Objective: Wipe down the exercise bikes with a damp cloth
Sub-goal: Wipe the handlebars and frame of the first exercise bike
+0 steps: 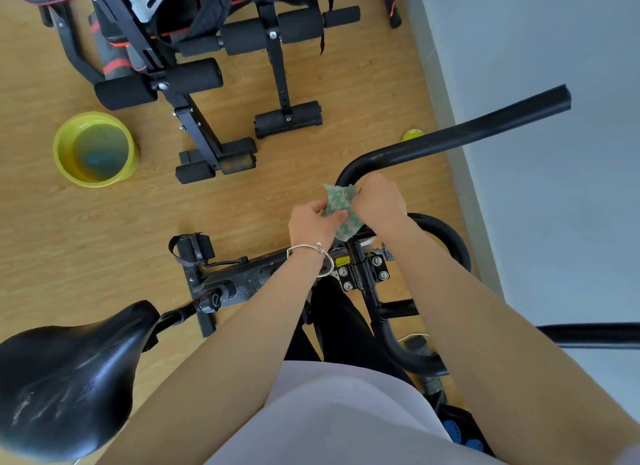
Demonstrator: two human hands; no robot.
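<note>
A green patterned cloth (341, 206) is stretched between both hands above the black exercise bike. My left hand (311, 222), with a thin bangle on the wrist, pinches its lower left edge. My right hand (379, 198) grips its upper right edge, close to the bend of the bike's black handlebar (450, 137). The bike's frame (249, 277) runs left beneath my arms, and its black saddle (69, 385) is at the lower left. Most of the cloth's right side is hidden behind my right hand.
A yellow basin (95, 149) of water stands on the wooden floor at the left. Black weight benches with foam rollers (207, 80) fill the top. A grey wall (554, 187) runs along the right. A second handlebar (588, 334) juts in at the right edge.
</note>
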